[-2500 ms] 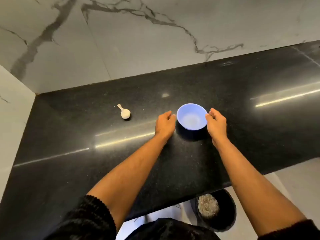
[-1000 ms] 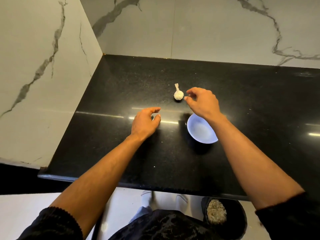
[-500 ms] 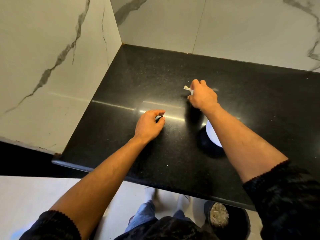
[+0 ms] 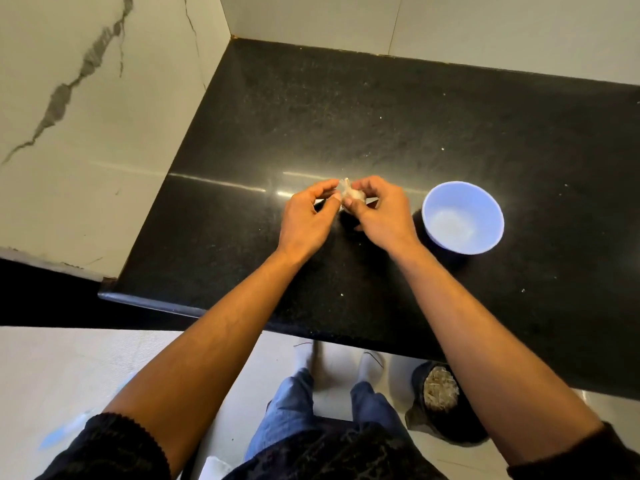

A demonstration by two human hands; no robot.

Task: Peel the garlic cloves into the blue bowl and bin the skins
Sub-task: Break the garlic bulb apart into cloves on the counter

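A white garlic bulb is held just above the black counter, between both hands. My right hand grips it from the right with curled fingers and thumb. My left hand pinches its left side with thumb and fingertips. Most of the bulb is hidden by the fingers. The blue bowl stands empty on the counter, just right of my right hand. A dark bin with pale scraps inside sits on the floor below the counter's front edge.
Marble walls close the counter at the left and at the back. The counter's front edge runs across below my forearms. My feet and jeans show on the pale floor beside the bin.
My right hand picked the garlic bulb up from the counter and brought it toward me. My left hand came up to meet it and now pinches it. The view has shifted.
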